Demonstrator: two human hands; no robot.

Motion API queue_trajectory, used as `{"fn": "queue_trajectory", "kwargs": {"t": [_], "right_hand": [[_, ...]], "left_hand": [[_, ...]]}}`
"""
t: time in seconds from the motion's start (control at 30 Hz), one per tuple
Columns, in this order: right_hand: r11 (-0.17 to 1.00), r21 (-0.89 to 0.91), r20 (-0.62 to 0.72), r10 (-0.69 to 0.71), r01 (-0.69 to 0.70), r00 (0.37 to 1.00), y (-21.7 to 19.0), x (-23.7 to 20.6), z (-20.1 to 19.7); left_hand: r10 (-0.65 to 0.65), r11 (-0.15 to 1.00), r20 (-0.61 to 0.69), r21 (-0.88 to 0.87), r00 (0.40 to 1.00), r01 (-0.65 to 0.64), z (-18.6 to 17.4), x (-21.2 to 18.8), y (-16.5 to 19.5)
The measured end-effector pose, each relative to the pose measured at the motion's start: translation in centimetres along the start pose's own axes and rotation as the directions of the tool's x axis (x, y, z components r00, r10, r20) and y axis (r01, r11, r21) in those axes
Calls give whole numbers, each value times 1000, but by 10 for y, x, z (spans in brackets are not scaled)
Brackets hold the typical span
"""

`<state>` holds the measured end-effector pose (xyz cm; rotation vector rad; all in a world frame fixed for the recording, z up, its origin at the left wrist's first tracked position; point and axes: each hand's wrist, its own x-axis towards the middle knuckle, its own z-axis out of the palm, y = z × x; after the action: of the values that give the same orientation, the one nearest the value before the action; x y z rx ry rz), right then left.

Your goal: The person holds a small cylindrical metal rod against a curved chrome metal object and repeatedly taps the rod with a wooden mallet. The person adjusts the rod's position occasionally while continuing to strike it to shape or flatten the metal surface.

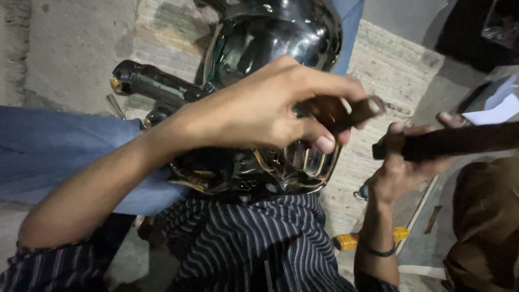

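A large shiny dark metal piece (270,38) with a rounded mirror-like body, a tube arm (146,84) sticking out to the left and gold-edged openings (303,162) low down rests on my lap over striped cloth (254,243). My left hand (259,108) reaches across its front, fingers pinched on a small brown piece (351,111) held against the metal. Just to the right, my right hand (400,162), with a dark band on its wrist, grips the end of a dark rod (459,141) that runs off toward the right edge.
Blue cloth (48,146) lies at the left under my forearm. A yellow block (400,234) sits on the floor by my right wrist. White paper (494,108) lies at the right, brown fabric (486,227) at the lower right. A woven mat (389,70) covers the concrete floor.
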<state>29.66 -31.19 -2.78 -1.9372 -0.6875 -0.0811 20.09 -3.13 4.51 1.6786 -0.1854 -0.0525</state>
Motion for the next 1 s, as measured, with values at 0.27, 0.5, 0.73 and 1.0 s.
{"fn": "queue_trajectory", "kwargs": {"t": [0.27,0.5,0.73,1.0], "right_hand": [[978,41,233,-210,207,949,9,35,-8],[995,93,308,-61,34,950,-7,61,-22],[998,-48,596,-3,39,803,-45,91,-25],[993,-103,686,27,61,727,-71,112,-12]], "left_hand": [[-164,986,-35,-44,986,162,-2,-2,-12],[-112,994,-49,-26,993,110,1,-2,-13],[-167,982,-44,86,985,170,6,0,-16],[-85,982,-188,149,978,114,18,-10,-15]]}}
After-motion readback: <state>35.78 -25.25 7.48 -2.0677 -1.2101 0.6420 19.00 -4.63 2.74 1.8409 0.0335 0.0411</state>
